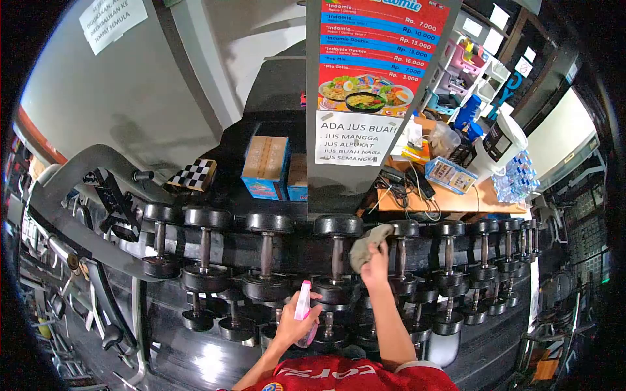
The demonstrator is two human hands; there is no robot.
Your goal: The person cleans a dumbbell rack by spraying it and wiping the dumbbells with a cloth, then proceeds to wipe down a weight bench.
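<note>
My left hand (288, 325) is wrapped round a spray bottle (303, 301) with a pink and white trigger head, held upright low in front of my chest. Part of its clear pinkish body shows below the fingers. A crumpled grey-green cloth (365, 249) is gripped in my right hand (374, 268), which reaches forward over the upper row of the rack. The cloth overlaps the gap between one black dumbbell (337, 255) and the dumbbell (402, 253) to its right, close to the latter's far head.
Black dumbbells line two tiers of the rack, with a lower dumbbell (448, 319) at right. Behind stand a menu-covered pillar (345, 186), cardboard boxes (266, 166) and a wooden table (469, 199) with cables and bottles. A grey gym machine (98, 163) borders the left.
</note>
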